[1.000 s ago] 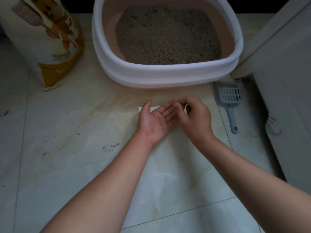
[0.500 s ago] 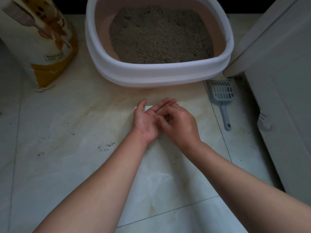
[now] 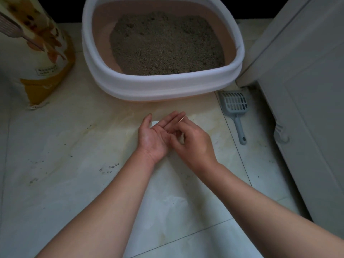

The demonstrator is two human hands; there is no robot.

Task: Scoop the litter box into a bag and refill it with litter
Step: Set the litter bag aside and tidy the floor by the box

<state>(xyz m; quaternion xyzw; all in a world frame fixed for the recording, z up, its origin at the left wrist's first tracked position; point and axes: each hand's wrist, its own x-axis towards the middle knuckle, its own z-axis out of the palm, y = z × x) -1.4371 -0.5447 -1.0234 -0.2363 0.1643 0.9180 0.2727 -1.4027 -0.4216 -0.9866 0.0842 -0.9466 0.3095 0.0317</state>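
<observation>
Your right hand (image 3: 193, 144) slid down onto your flat, palm-up left hand (image 3: 154, 138), near the front rim of the litter box (image 3: 162, 86); whether its curled fingers pinched anything couldn't be told.

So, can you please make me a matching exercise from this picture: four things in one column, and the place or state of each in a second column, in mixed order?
Things
1. litter box
2. grey scoop
3. litter sack
4. left hand

Place or state
A. palm up, fingers straight
B. stands on the floor, far left
C. lies flat beside the cabinet, handle towards the person
D. white rim, pinkish inside

Pairs: 1-D, 2-C, 3-B, 4-A
</observation>
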